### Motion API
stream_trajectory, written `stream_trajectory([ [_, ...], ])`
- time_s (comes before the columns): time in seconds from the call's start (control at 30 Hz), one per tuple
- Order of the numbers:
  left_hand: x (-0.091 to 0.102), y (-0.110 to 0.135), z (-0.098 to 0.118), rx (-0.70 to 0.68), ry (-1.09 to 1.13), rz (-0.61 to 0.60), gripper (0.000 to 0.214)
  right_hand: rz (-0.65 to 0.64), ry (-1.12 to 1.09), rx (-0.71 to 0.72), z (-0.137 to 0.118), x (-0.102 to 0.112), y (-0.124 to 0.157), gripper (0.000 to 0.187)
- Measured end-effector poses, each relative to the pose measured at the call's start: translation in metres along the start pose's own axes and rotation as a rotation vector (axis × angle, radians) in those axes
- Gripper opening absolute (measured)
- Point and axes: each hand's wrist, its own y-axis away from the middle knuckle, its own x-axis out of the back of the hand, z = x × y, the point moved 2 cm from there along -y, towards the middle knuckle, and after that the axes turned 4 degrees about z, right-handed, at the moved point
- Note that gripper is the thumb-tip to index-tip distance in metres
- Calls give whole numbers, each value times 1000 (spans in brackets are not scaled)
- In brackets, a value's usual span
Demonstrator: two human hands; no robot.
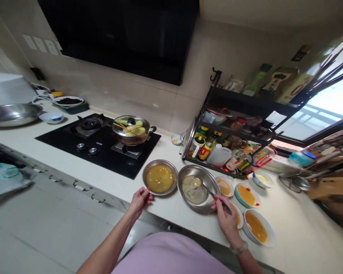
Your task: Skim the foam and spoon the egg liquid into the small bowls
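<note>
My left hand (pixel 140 201) pinches the near rim of a metal bowl (pixel 159 178) that holds yellowish soup with pale bits. Just right of it stands a larger metal bowl (pixel 214 182) with cloudy liquid at its bottom. My right hand (pixel 225 215) is closed round the handle of a ladle (pixel 210 191), whose scoop lies inside the larger bowl and seems to hold some liquid. Close by the right hand are several bowls of orange soup, among them a turquoise bowl (pixel 236 196) and a white bowl (pixel 270 239). The hand partly covers another one.
A lidded pot (pixel 131 141) with green pieces and chopsticks under or on its lid sits on the black stove (pixel 111 161). Behind the bowls, a black rack (pixel 214 165) holds bottles and jars. A wide metal pan (pixel 14 120) lies far left on the white counter (pixel 308 232).
</note>
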Motion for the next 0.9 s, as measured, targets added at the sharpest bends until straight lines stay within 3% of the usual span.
stream_trajectory([
  [0.13, 1, -2, -2, -7, -6, 6, 40, -115, 163, 450, -10, 2, 11, 20],
  [0.2, 1, -2, -2, -9, -3, 4, 41, -113, 175, 560, -17, -2, 14, 21],
  [0.3, 0, -1, 0, -26, -3, 4, 42, -131, 77, 461, -27, -16, 15, 21],
  [0.43, 1, -1, 2, -38, -10, 17, 44, -227, -76, 288, -39, -50, 15, 21],
  [0.57, 3, -3, 3, -38, -10, 19, 43, -347, -95, 338, -50, -81, 13, 22],
  [0.73, 2, -3, 4, -50, 10, 25, 41, -445, -72, 388, -49, -99, 12, 21],
  [0.8, 2, -3, 4, -55, 12, 25, 41, -438, -121, 252, -42, -104, 13, 21],
  [0.9, 1, -2, 4, -60, 14, 23, 40, -317, -226, -98, -30, -110, 10, 20],
])
